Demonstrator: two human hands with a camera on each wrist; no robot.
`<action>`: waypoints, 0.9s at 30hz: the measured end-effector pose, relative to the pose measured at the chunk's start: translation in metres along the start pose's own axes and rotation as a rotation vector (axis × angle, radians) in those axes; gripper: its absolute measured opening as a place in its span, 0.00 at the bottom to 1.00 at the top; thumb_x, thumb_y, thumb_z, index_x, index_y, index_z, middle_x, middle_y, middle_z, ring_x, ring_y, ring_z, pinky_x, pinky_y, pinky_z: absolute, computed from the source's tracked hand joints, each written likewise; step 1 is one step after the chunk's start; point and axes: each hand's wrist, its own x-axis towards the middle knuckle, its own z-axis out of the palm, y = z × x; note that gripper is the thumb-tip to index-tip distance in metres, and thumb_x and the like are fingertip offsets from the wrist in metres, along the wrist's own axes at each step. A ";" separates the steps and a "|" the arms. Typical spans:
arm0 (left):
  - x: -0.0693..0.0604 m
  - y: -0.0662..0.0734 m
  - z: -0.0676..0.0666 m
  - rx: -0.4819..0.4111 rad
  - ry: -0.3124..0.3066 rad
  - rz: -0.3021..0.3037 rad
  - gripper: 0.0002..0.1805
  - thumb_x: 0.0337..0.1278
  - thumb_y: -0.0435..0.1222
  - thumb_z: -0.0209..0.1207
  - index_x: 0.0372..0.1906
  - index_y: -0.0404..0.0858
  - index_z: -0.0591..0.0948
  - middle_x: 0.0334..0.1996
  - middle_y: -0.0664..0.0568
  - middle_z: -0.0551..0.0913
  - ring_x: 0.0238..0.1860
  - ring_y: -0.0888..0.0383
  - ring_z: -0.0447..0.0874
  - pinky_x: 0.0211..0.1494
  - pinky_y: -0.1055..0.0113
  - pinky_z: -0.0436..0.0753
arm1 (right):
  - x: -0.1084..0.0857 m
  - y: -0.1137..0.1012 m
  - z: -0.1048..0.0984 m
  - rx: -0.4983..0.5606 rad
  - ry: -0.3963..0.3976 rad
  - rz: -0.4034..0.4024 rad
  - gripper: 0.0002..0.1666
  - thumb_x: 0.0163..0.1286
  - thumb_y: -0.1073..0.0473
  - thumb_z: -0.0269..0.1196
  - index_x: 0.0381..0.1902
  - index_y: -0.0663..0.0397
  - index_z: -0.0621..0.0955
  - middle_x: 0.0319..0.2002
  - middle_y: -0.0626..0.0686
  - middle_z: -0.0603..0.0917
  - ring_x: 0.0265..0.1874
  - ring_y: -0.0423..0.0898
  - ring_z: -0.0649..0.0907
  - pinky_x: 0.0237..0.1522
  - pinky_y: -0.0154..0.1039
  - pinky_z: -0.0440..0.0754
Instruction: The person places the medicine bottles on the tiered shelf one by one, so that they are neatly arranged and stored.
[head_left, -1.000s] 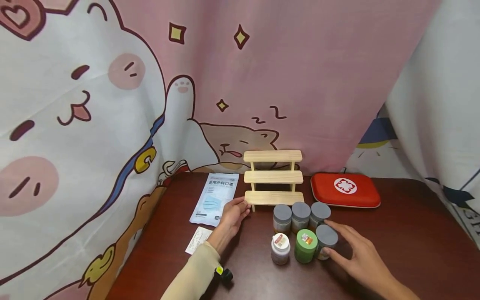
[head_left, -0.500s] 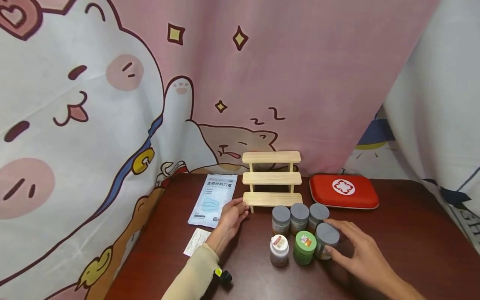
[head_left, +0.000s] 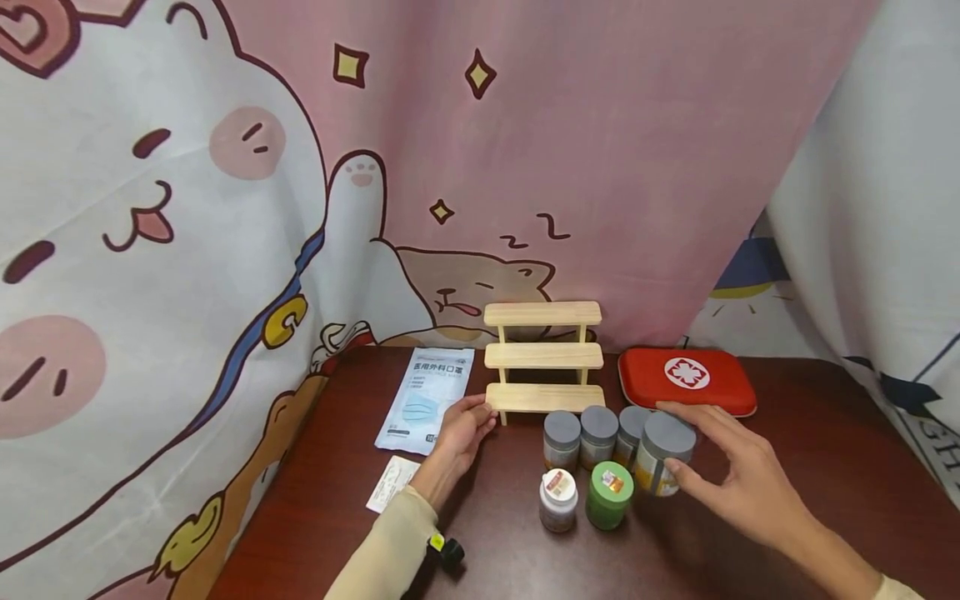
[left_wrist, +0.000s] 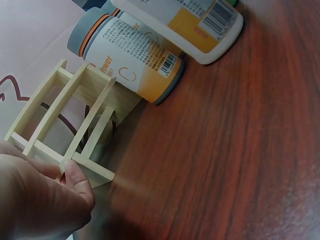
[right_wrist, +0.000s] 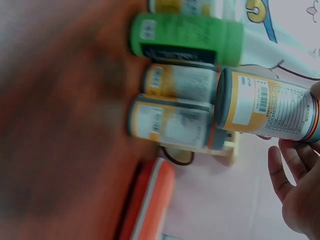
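My left hand [head_left: 461, 433] pinches the left end of the lowest step of a three-tier wooden display stand [head_left: 543, 398]; the left wrist view shows the thumb against that stand's wood [left_wrist: 92, 167]. My right hand [head_left: 738, 471] grips a grey-lidded supplement jar [head_left: 666, 450] near its lid and holds it off the table. That jar's white and orange label [right_wrist: 267, 105] shows in the right wrist view. Several similar jars [head_left: 562, 429] stand before the stand, partly hidden by one another. Closer to me are a green jar [head_left: 609, 496] and a white bottle [head_left: 558, 500].
A red first-aid case [head_left: 688, 382] lies right of the stand. To the left are a blue-white face mask packet [head_left: 426, 400] and a small white paper [head_left: 393, 483]. A patterned curtain [head_left: 637, 167] hangs behind the dark wooden table [head_left: 510, 558].
My right hand has lifted the nearest grey-lidded jar from beside the green jar, bringing it up and slightly right. My left hand stays on the stand.
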 end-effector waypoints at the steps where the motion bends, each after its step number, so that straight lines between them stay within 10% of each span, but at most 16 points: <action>1: 0.000 0.001 0.000 -0.001 -0.001 0.002 0.20 0.71 0.23 0.55 0.64 0.22 0.74 0.40 0.49 0.80 0.40 0.60 0.82 0.46 0.76 0.85 | 0.004 -0.001 -0.002 0.012 0.005 -0.009 0.48 0.50 0.66 0.82 0.70 0.40 0.80 0.58 0.44 0.84 0.56 0.25 0.75 0.60 0.10 0.64; 27: 0.002 0.002 0.002 -0.026 0.002 -0.013 0.20 0.71 0.23 0.55 0.64 0.23 0.73 0.39 0.50 0.79 0.39 0.60 0.82 0.46 0.75 0.86 | 0.110 -0.001 0.000 0.090 0.072 -0.102 0.44 0.54 0.63 0.83 0.69 0.42 0.81 0.53 0.44 0.86 0.44 0.30 0.81 0.47 0.16 0.80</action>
